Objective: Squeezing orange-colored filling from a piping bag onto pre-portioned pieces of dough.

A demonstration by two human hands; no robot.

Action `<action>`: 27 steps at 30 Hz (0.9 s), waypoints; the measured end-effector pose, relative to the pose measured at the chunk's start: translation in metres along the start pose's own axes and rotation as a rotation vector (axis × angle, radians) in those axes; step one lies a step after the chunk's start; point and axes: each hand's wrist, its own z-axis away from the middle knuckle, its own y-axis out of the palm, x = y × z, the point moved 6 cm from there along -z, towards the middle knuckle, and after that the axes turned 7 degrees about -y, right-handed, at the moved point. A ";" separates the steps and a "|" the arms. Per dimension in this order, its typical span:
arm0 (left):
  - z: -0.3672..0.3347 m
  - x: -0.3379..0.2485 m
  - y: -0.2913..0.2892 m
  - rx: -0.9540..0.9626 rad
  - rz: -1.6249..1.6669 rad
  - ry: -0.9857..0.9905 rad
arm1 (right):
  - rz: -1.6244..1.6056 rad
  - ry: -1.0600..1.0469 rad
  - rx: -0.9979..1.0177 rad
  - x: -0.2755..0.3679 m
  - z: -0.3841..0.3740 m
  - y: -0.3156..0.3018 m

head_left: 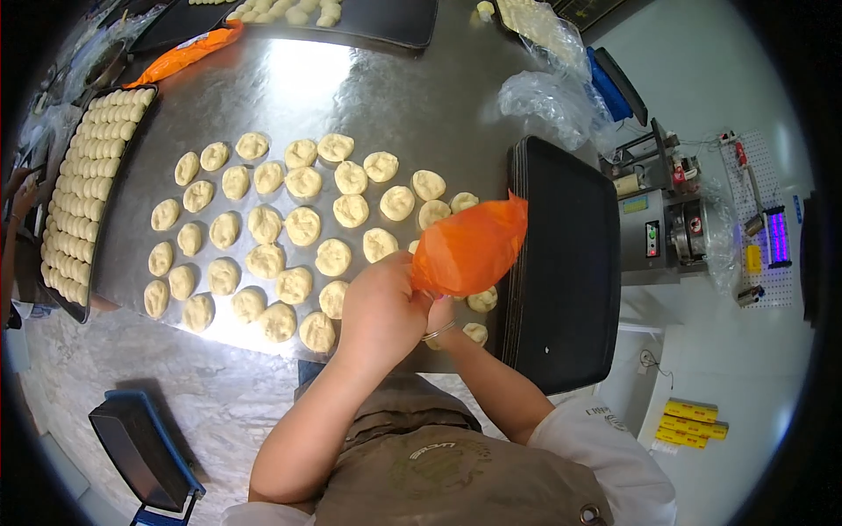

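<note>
Fingers [407, 284] curl round the lower end of a fat orange bag

From where I stand, the person's left hand [379, 302] is clenched round the near, lower-left end of the orange bag [469, 245]. The right hand [441, 311] is tucked in beside and partly behind it, a bracelet [438, 332] at the wrist. Its fingers are mostly hidden, so I cannot tell whether they are closed on the bag or only steadying it.

The bag looks to be held above the table [438, 96], over the right side of a spread of dough rounds [303, 226], many of them dented in the middle. Its bulk lies ahead of the fingers and to the right. The long axis slants from the hands up to a crumpled corner, which shows close against the edge of a stack of black trays [566, 263]. The narrow end at the hands is covered, so its exact aim is out of sight.

The left hand is nearer the rounds on the left, one showing just beside its wrist; the right is nearer the few between the bag and the stack. A second orange bag [186, 56] lies at the far left, near a tray of dough rows [96, 188].
</note>
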 end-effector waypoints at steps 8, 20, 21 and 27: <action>0.003 0.004 0.005 -0.011 -0.038 0.037 | 0.186 -0.074 0.015 -0.077 -0.015 -0.032; 0.022 -0.024 -0.038 -0.125 -0.071 0.143 | 0.186 -0.049 0.229 0.037 -0.007 0.029; 0.023 -0.024 -0.039 -0.085 -0.118 0.118 | 0.246 -0.019 0.199 0.036 -0.005 0.035; 0.024 0.013 -0.042 -0.146 0.044 -0.022 | -0.120 0.092 0.195 -0.014 0.014 0.072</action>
